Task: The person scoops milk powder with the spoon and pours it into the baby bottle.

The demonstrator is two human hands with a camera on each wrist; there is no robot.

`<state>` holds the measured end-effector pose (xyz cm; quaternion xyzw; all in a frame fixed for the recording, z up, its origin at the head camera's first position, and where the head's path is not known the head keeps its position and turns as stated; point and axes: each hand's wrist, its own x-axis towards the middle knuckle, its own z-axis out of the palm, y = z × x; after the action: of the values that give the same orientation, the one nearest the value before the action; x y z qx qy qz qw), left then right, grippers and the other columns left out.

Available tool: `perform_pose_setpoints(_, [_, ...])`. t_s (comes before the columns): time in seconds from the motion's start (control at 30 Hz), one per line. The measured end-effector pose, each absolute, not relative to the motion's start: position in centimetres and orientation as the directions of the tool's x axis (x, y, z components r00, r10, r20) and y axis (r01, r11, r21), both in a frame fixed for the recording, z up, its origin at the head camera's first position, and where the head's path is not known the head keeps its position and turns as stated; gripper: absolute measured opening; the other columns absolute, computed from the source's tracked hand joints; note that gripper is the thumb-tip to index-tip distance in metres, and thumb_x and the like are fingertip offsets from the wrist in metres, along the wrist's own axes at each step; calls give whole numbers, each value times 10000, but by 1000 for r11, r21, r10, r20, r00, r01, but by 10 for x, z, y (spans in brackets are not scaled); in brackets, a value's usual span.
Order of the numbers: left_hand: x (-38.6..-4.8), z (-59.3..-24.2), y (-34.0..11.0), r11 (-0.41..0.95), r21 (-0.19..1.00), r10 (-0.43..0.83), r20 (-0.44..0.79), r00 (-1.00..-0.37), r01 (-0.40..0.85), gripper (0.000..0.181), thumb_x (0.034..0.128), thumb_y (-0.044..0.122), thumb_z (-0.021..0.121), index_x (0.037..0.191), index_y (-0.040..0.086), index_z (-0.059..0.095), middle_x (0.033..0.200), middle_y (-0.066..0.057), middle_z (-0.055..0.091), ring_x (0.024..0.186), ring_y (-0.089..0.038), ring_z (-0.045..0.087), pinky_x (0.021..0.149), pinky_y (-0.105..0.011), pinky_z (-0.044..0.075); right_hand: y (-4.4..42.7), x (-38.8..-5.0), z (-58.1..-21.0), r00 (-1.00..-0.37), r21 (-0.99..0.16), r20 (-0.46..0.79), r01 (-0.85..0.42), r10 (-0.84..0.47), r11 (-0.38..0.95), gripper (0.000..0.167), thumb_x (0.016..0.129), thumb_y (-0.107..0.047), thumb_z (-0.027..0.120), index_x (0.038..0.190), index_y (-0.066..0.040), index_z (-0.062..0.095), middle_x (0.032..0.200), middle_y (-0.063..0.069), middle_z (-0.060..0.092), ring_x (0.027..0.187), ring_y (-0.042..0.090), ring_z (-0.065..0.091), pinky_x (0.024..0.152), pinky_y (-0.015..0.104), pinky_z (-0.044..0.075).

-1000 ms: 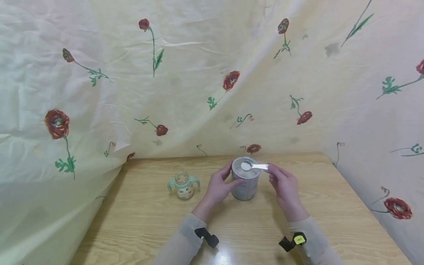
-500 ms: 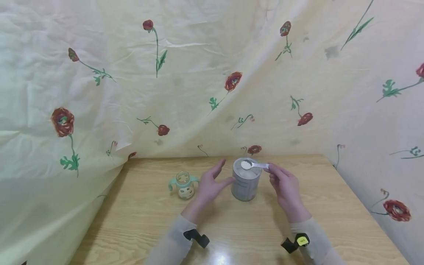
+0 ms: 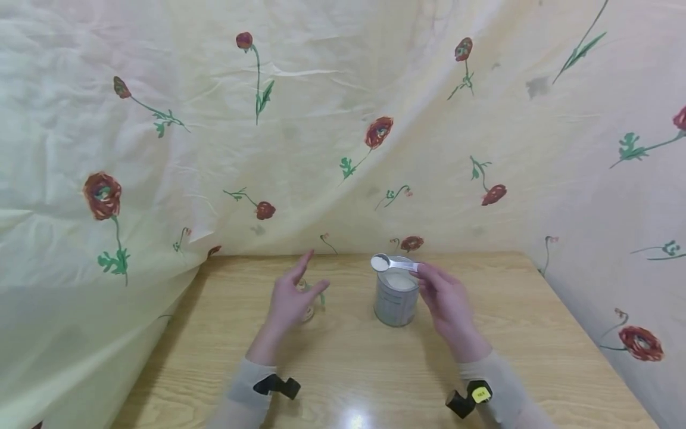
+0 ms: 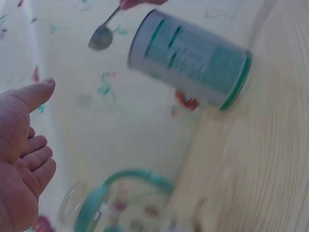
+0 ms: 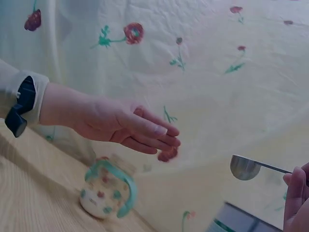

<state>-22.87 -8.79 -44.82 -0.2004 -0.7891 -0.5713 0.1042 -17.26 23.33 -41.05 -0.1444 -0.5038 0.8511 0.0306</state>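
The person's right hand (image 3: 443,302) pinches a silver-coloured, round-bowled scoop (image 3: 396,265) loaded with white powder (image 3: 380,263), near the top of a grey cylindrical tin (image 3: 395,307). The left hand (image 3: 286,301), outstretched, partly hides a transparent bottle (image 3: 308,314) with a mint-green handle (image 3: 323,299) on a wooden table (image 3: 354,363).

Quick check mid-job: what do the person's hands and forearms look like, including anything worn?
The left hand and right hand are ungloved. Both forearms wear pale, off-white sleeves. Black angular devices sit at each wrist, left device and right device; the right carries a yellow label, unreadable here.
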Motion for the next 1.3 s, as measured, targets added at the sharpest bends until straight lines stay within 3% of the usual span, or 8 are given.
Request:
perform_pose_setpoints(0.2, [-234,-459,-129,318,864,168,354,-920,390,797,958,285,841,1645,218,441,1689,-44,402,1525,-386,396,1246,-559,329,207,-172,-401,-967,-851,-206,101,150,-515,152,1052,-91,693,994,-167,812,900,-32,754,766,25,650,759,132,585])
perform_pose_setpoints(0.33, [-240,-473,-147,288,884,186,325,-927,368,801,954,234,846,1643,175,442,1696,-65,397,1548,-339,374,1264,-532,304,185,-172,-397,-979,-853,-173,94,109,-513,196,1066,-74,662,986,-151,824,888,-25,745,751,29,637,724,119,573])
perform_pose_setpoints(0.5, [-248,-488,-162,256,913,228,264,-937,319,806,947,221,852,1633,115,444,1687,-83,410,1558,-305,363,1276,-472,285,157,-175,-395,-990,-849,-134,88,51,-521,139,1068,-56,648,1049,-56,786,894,4,768,738,27,634,689,106,557])
perform_pose_setpoints(0.63, [-252,-497,-168,255,929,265,198,-944,267,845,924,306,871,1627,102,448,1672,-44,437,1547,-279,386,1275,-444,291,136,-180,-398,-991,-837,-134,101,21,-538,99,1059,-55,658,1075,-26,751,920,23,775,768,33,646,720,120,567])
perform_pose_setpoints(0.83, [-256,-504,-173,249,941,299,151,-942,230,858,902,296,886,1617,96,455,1645,-69,479,1538,-240,406,1280,-426,282,114,-189,-413,-985,-815,-170,141,0,-562,105,1054,-97,678,1134,-42,719,954,13,776,812,45,672,807,149,590])
perform_pose_setpoints(0.97, [-255,-506,-174,245,945,303,138,-943,217,841,901,266,890,1596,41,475,1617,-88,511,1528,-261,421,1286,-462,276,101,-196,-427,-985,-819,-171,141,2,-557,216,1049,-112,688,1223,15,704,974,27,777,814,47,670,803,149,591])
perform_pose_setpoints(1.2, [-254,-509,-174,314,931,254,106,-961,186,766,843,326,934,1513,137,615,1540,-58,600,1477,-311,491,1266,-530,320,82,-208,-447,-985,-845,-168,123,40,-520,295,1023,-102,722,1269,57,695,983,40,781,834,58,681,801,160,599])
perform_pose_setpoints(1.3, [-255,-512,-174,325,930,239,93,-967,170,775,826,308,946,1501,109,621,1522,-97,611,1462,-352,505,1255,-548,333,78,-211,-453,-983,-856,-174,126,50,-501,308,1017,-112,735,1273,56,697,982,38,778,863,78,694,811,168,604])
